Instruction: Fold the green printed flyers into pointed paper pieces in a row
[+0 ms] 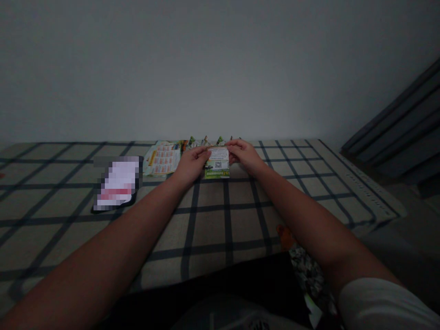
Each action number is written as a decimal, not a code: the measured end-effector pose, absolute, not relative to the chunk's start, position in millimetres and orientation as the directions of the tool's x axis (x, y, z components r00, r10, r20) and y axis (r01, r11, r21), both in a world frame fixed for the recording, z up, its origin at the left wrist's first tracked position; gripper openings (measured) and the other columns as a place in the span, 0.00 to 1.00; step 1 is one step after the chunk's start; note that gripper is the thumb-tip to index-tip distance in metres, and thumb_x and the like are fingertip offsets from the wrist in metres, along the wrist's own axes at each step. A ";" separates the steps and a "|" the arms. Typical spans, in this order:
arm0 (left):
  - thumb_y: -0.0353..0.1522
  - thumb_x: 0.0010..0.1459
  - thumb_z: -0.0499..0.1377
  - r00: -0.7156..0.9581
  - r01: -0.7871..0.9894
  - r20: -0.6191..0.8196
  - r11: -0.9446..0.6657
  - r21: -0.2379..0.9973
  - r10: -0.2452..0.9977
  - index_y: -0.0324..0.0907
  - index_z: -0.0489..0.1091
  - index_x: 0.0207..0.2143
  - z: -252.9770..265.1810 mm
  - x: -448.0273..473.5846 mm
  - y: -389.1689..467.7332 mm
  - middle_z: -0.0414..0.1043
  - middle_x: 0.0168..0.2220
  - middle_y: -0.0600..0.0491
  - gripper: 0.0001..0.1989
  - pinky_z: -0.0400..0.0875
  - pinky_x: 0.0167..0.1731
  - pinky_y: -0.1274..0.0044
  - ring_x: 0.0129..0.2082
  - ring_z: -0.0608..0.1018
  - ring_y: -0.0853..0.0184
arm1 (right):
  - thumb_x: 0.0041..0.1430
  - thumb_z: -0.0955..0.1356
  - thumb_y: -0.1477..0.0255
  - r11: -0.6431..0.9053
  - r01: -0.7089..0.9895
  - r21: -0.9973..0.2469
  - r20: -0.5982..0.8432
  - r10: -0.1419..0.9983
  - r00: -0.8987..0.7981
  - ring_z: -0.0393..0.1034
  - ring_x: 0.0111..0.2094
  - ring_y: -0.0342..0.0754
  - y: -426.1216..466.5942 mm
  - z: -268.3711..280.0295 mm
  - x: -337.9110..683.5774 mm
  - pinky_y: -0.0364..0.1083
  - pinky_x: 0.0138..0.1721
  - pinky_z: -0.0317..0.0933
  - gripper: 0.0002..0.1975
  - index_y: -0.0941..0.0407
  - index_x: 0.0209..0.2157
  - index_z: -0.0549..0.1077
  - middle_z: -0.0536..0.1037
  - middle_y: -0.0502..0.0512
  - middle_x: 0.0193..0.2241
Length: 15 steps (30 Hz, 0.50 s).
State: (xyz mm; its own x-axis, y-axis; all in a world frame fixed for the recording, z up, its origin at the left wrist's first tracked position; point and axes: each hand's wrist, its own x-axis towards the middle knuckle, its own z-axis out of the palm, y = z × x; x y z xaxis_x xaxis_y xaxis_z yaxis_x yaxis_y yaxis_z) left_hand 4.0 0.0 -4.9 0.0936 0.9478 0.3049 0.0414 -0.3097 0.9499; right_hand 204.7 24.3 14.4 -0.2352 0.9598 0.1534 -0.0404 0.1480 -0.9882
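A small printed card with a QR code and a green band along its near edge is held up over the checked cloth. My left hand pinches its left side between thumb and fingers. At the upper right corner, the fingers of my right hand close on the same card. Just behind my hands stand several small pointed pieces in green and white, partly hidden. Left of my left hand lies a printed sheet with rows of orange-and-white boxes.
A phone with a blurred, lit screen lies to the left on the checked cloth. A pale wall rises behind the table. Dark folded fabric hangs at the right. Crumpled patterned material sits near my lap, below my right forearm.
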 end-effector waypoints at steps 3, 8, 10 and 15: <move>0.43 0.57 0.64 0.043 0.057 0.324 -0.326 0.944 0.945 0.39 0.80 0.49 -4.2 3.5 0.1 0.83 0.43 0.46 0.22 0.77 0.45 0.67 0.40 0.82 0.59 | 0.61 0.69 0.77 0.112 -0.017 -0.994 0.113 0.957 -0.268 0.71 0.21 0.40 20.1 16.7 203.1 0.40 0.26 0.68 0.03 0.57 0.38 0.73 0.76 0.47 0.23; 0.41 0.57 0.65 0.010 0.059 0.339 -0.339 0.939 0.941 0.39 0.81 0.47 -1.3 4.2 -2.9 0.82 0.40 0.47 0.19 0.78 0.42 0.69 0.37 0.81 0.61 | 0.61 0.70 0.77 0.146 0.014 -0.989 0.136 0.950 -0.282 0.71 0.23 0.40 18.3 16.2 202.6 0.40 0.28 0.69 0.03 0.56 0.33 0.71 0.76 0.47 0.23; 0.41 0.57 0.65 0.017 0.032 0.320 -0.321 0.947 0.947 0.39 0.80 0.47 -1.5 4.9 -2.6 0.82 0.38 0.48 0.20 0.78 0.38 0.71 0.34 0.80 0.62 | 0.60 0.70 0.77 0.156 0.022 -0.987 0.145 0.954 -0.262 0.70 0.23 0.40 18.9 15.8 203.1 0.40 0.28 0.69 0.05 0.56 0.32 0.70 0.75 0.47 0.23; 0.42 0.56 0.66 0.009 -0.033 0.281 -0.280 0.959 0.960 0.40 0.79 0.49 -3.5 6.2 0.2 0.82 0.39 0.48 0.21 0.78 0.34 0.73 0.33 0.80 0.64 | 0.60 0.71 0.76 0.173 0.022 -0.985 0.163 0.958 -0.237 0.68 0.22 0.39 21.1 15.8 204.0 0.39 0.27 0.67 0.06 0.56 0.31 0.69 0.75 0.46 0.22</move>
